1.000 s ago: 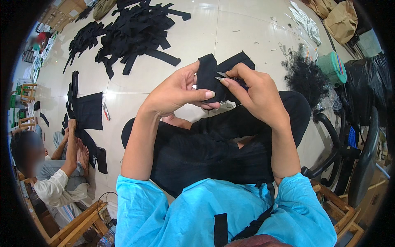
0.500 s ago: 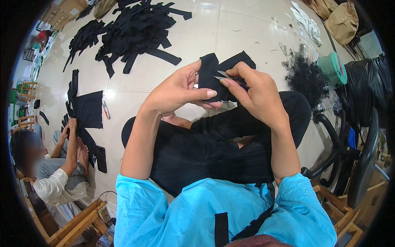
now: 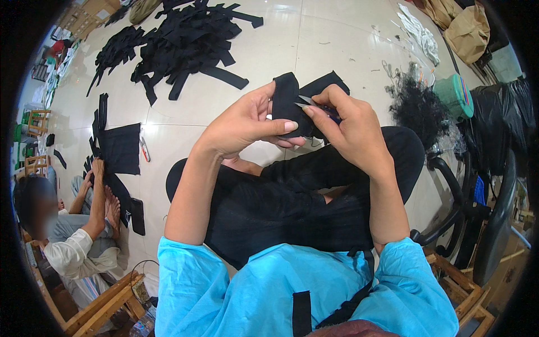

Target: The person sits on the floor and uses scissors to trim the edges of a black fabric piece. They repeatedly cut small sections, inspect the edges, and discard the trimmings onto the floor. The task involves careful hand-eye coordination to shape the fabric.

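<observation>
Pinches black cloth strip (image 3: 285,100) with left hand (image 3: 247,121), with thumb on upper face, at 12 o'clock from lap (image 3: 286,219). Clamps small metal snips (image 3: 307,100) in right hand (image 3: 351,123), between 3 and 4 o'clock of strip, with blade tips slightly parted and pointing toward 10 (can't tell whether touching strip). Has pile of black strips (image 3: 188,45) on floor (image 3: 325,33) at 10 o'clock, tangle of black threads (image 3: 416,104) at 3, co-worker (image 3: 70,250) at 8.

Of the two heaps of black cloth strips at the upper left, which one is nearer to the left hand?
The larger, right-hand heap is nearer to the left hand; the smaller heap lies farther off, to its left.
</observation>
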Motion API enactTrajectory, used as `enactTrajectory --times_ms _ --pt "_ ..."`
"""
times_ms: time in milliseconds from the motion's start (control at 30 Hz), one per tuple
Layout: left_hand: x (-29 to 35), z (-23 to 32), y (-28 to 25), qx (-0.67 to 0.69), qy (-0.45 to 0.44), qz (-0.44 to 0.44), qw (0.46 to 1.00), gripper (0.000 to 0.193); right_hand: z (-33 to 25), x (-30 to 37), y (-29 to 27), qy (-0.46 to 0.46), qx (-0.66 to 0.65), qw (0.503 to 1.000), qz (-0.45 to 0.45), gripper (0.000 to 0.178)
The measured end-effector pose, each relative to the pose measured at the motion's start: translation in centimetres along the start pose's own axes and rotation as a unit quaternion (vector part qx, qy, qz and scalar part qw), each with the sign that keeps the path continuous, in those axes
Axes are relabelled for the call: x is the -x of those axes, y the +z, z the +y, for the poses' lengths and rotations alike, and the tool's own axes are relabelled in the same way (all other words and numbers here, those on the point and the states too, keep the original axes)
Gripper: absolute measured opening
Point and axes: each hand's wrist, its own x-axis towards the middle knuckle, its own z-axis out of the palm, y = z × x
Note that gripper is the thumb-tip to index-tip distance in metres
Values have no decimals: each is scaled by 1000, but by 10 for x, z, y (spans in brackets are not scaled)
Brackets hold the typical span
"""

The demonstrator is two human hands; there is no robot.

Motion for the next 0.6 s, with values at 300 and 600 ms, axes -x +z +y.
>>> enactTrajectory --times_ms 300,600 --pt "1 4 4 18 -7 5 1000 67 -5 -2 -3 19 -17 1000 -7 27" --pt "1 2 3 -23 18 -15 999 54 -6 -3 -2 15 -6 1000 -18 26"
